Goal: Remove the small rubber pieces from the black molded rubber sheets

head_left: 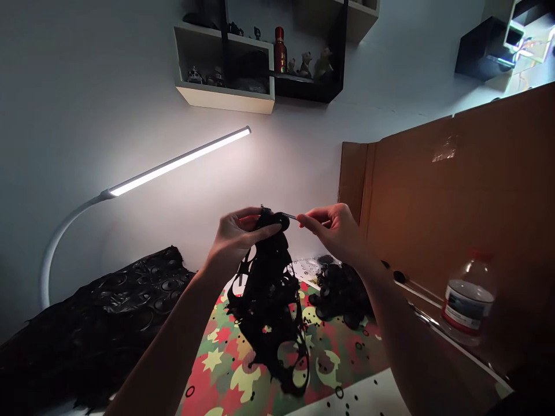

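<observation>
One tall brown cardboard wall (pixel 433 225) stands to the right of the counter (pixel 221 384), and one clear bottle with a red cap (pixel 466 306) is near it, also right of the counter. To the left of the counter is one big black heap (pixel 145 286), full of round shapes. Behind the counter, at its left, one bright lamp (pixel 177 166) glows on a bendy neck. High above the counter I see one red bottle (pixel 281 52) and three little animal figures (pixel 306 65) on the wall shelf (pixel 225 101). On the counter there is one small black pile (pixel 336 294) at the right and one white paper (pixel 366 390) at the front, with more little black dots and rings than I can count. One black sheet full of holes (pixel 271 263) hangs over the counter and hides its middle. The person's right arm covers a bit of the pile, and the left arm covers some of the heap. Above the counter, the left hand (pixel 232 238) pinches the sheet's top with closed fingers. The right hand (pixel 336 226) has its fingers squeezed around one thin tool (pixel 290 216) that reaches the sheet.
</observation>
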Motion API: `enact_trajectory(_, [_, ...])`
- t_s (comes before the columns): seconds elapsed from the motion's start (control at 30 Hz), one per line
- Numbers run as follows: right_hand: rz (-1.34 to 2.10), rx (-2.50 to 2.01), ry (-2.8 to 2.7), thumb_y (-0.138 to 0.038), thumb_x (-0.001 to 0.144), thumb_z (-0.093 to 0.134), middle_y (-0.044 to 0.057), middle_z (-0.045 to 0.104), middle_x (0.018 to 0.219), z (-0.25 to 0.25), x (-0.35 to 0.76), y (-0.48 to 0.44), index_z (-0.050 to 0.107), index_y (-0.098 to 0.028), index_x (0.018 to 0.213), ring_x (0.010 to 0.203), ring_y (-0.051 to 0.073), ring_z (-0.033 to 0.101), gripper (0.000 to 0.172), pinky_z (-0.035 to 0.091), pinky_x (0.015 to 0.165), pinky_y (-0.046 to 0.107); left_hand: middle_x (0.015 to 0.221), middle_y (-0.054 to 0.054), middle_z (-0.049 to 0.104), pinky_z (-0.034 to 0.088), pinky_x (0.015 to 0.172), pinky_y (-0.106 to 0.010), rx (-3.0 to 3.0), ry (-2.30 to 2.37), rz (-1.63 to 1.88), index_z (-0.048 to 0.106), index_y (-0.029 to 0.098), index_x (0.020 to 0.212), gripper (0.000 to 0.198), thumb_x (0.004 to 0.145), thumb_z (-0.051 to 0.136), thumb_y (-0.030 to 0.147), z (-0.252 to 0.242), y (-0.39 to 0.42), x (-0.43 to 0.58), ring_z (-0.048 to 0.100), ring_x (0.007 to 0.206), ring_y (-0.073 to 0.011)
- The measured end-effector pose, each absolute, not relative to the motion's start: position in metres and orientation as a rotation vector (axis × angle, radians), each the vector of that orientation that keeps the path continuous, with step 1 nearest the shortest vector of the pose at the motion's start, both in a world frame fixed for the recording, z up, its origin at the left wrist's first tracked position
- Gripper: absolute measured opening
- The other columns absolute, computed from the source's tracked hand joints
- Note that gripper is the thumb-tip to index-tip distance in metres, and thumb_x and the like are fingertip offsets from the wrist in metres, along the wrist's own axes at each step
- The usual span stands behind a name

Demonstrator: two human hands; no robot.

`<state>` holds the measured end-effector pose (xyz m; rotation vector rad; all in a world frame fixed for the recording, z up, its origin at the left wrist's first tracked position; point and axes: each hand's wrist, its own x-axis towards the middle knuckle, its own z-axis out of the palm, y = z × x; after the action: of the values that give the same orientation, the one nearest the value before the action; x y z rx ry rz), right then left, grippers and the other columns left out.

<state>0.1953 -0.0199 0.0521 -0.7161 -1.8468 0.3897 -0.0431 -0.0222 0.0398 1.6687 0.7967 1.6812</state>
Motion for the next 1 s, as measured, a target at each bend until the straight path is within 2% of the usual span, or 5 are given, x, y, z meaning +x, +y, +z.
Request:
enact_trajectory(0.13, [0.273, -0.773, -1.893, -0.079, 0.096, 0.070, -0.005, 0.034, 0.060, 0.049, 0.195, -0.017, 0.087, -0.018, 0.091, 0.055, 0.011, 0.027, 0.064, 0.020, 0.052, 0.030, 0.104, -0.009, 0.086, 0.067, 0.095, -0.043, 1.688, 0.844, 1.689, 0.085, 0.020, 0.103, 0.049, 0.062, 0.107, 0.035, 0.040, -0.021, -0.040, 0.082, 0.096, -0.0268])
enact_trajectory(0.37, [0.109, -0.771, -1.917, -0.075, 0.101, 0.066, -0.001, 0.053, 0.061, 0.047, 0.195, -0.015, 0.091, -0.021, 0.097, 0.058, 0.013, 0.035, 0.060, 0.029, 0.057, 0.032, 0.111, -0.012, 0.086, 0.066, 0.098, -0.041, 1.656, 0.811, 1.679, 0.087, 0.020, 0.109, 0.046, 0.073, 0.103, 0.043, 0.037, -0.021, -0.041, 0.083, 0.102, -0.0269])
enact_trajectory(0.5, [-0.028, -0.797, -1.924, -0.077, 0.105, 0.058, -0.003, 0.044, 0.058, 0.046, 0.192, -0.020, 0.090, -0.021, 0.092, 0.058, 0.013, 0.030, 0.066, 0.026, 0.059, 0.033, 0.106, -0.013, 0.087, 0.067, 0.090, -0.038, 1.581, 0.882, 1.757, 0.089, 0.019, 0.105, 0.044, 0.077, 0.099, 0.052, 0.035, -0.017, -0.039, 0.083, 0.095, -0.0255])
enact_trajectory(0.73, [-0.332, -0.814, -2.019, -0.074, 0.112, 0.044, -0.001, 0.050, 0.059, 0.039, 0.181, -0.028, 0.084, -0.021, 0.084, 0.058, 0.013, 0.032, 0.071, 0.025, 0.062, 0.032, 0.088, -0.011, 0.085, 0.068, 0.073, -0.033, 1.557, 0.985, 1.942, 0.087, 0.016, 0.091, 0.031, 0.078, 0.098, 0.041, 0.036, -0.016, -0.038, 0.081, 0.075, -0.0219])
enact_trajectory(1.0, [-0.250, -0.699, -2.179, -0.070, 0.114, 0.043, 0.000, 0.058, 0.059, 0.041, 0.186, -0.037, 0.087, -0.023, 0.089, 0.055, 0.013, 0.038, 0.069, 0.027, 0.062, 0.033, 0.091, -0.009, 0.085, 0.067, 0.080, -0.029, 1.289, 0.967, 2.363, 0.084, 0.013, 0.096, 0.031, 0.076, 0.094, 0.034, 0.048, 0.003, -0.090, 0.081, 0.079, -0.0186])
